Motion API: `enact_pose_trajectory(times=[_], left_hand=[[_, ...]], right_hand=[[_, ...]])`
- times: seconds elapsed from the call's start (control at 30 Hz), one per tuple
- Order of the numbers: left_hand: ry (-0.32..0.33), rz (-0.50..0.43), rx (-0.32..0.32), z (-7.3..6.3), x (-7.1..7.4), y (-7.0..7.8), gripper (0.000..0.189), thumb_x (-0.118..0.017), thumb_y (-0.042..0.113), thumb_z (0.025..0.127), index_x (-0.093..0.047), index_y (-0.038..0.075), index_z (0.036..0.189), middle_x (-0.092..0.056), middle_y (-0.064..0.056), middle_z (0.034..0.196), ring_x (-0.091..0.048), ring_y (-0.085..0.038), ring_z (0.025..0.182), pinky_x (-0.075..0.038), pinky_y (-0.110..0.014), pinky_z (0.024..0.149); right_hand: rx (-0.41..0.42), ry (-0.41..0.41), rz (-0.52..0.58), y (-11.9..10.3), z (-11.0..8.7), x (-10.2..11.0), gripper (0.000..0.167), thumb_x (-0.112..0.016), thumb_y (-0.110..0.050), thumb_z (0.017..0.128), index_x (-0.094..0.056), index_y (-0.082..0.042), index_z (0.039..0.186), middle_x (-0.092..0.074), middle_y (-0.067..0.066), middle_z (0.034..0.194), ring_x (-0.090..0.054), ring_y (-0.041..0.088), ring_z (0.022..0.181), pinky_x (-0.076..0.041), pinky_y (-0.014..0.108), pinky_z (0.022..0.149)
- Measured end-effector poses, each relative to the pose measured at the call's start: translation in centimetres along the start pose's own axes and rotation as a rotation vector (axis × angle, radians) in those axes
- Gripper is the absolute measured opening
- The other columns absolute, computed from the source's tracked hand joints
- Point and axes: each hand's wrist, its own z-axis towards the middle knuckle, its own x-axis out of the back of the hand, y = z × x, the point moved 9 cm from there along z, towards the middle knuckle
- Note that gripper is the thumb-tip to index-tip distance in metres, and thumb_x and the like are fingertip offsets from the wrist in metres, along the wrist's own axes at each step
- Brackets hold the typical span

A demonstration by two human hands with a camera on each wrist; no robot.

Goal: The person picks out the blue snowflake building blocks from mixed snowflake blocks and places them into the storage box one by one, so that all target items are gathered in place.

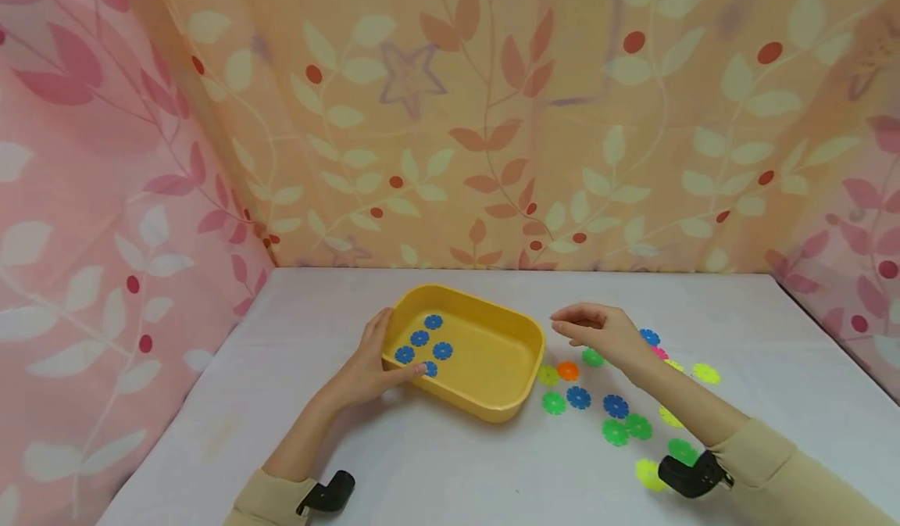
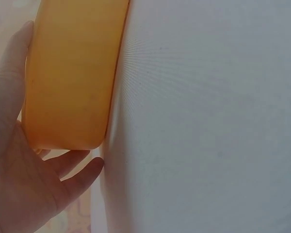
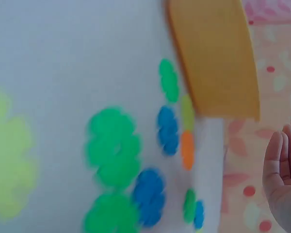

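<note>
My left hand (image 1: 364,371) grips the left end of a yellow plastic tub (image 1: 485,358), its thumb over the near rim and its fingers along the outside. In the left wrist view the tub's wall (image 2: 72,73) stands between thumb and fingers. Several blue flower-shaped discs (image 1: 442,351) lie inside at the left, one partly behind the thumb. Just beyond the tub's right end, my right hand (image 1: 613,340) hovers above the table with nothing visible in it. Its fingers appear loosely bent and side by side in the right wrist view.
Loose flower-shaped discs lie right of the tub, under and around the right forearm: green (image 1: 554,402), blue (image 1: 616,406), orange (image 1: 568,371), yellow (image 1: 706,373) and pink (image 1: 659,352). Patterned cloth (image 1: 478,119) hangs behind and beside the white-covered table (image 1: 450,471).
</note>
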Motion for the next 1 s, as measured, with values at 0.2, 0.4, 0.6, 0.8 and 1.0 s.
enact_pose_trajectory(times=[0.2, 0.4, 0.6, 0.8, 1.0], left_hand=[[0.000, 0.013, -0.002, -0.1, 0.2, 0.0, 0.119, -0.077, 0.056, 0.076, 0.000, 0.015, 0.158, -0.001, -0.009, 0.162, -0.017, -0.035, 0.144, -0.020, -0.056, 0.113], [0.001, 0.010, -0.007, 0.1, 0.1, 0.0, 0.119, -0.077, 0.055, 0.077, 0.000, 0.014, 0.157, -0.002, -0.009, 0.161, -0.017, -0.035, 0.145, -0.020, -0.055, 0.113], [-0.002, 0.001, -0.006, 0.0, 0.1, 0.0, 0.119, -0.078, 0.055, 0.076, 0.000, 0.015, 0.158, -0.002, -0.009, 0.161, -0.017, -0.035, 0.144, -0.019, -0.056, 0.113], [0.001, 0.002, -0.011, 0.0, 0.1, 0.0, 0.119, -0.078, 0.054, 0.076, -0.001, 0.015, 0.158, -0.002, -0.009, 0.161, -0.018, -0.035, 0.144, -0.020, -0.056, 0.113], [0.004, 0.001, -0.019, 0.0, 0.2, 0.1, 0.118, -0.079, 0.052, 0.077, -0.002, 0.013, 0.157, -0.003, -0.010, 0.161, -0.019, -0.035, 0.144, -0.019, -0.055, 0.114]], right_hand=[[-0.065, 0.039, -0.071, 3.2, -1.8, 2.5, 0.056, -0.069, -0.051, 0.087, -0.064, -0.009, 0.124, -0.067, 0.007, 0.116, -0.061, 0.029, 0.104, -0.054, 0.034, 0.085], [-0.062, 0.042, -0.079, 5.2, -2.6, 3.7, 0.054, -0.069, -0.044, 0.089, -0.063, -0.004, 0.125, -0.067, 0.012, 0.113, -0.064, 0.025, 0.095, -0.055, 0.027, 0.078], [-0.053, 0.053, -0.221, 6.3, -2.0, 4.6, 0.051, -0.069, -0.042, 0.090, -0.063, -0.004, 0.124, -0.068, 0.010, 0.105, -0.063, 0.023, 0.088, -0.054, 0.027, 0.071], [0.043, 0.089, -0.438, 6.3, -0.3, 5.6, 0.036, -0.071, -0.030, 0.091, -0.066, -0.007, 0.118, -0.067, 0.005, 0.100, -0.057, 0.022, 0.088, -0.050, 0.030, 0.073], [0.099, 0.055, -0.496, 6.1, 0.8, 5.4, 0.031, -0.074, -0.025, 0.088, -0.068, -0.007, 0.112, -0.066, 0.000, 0.092, -0.057, 0.019, 0.084, -0.048, 0.036, 0.077]])
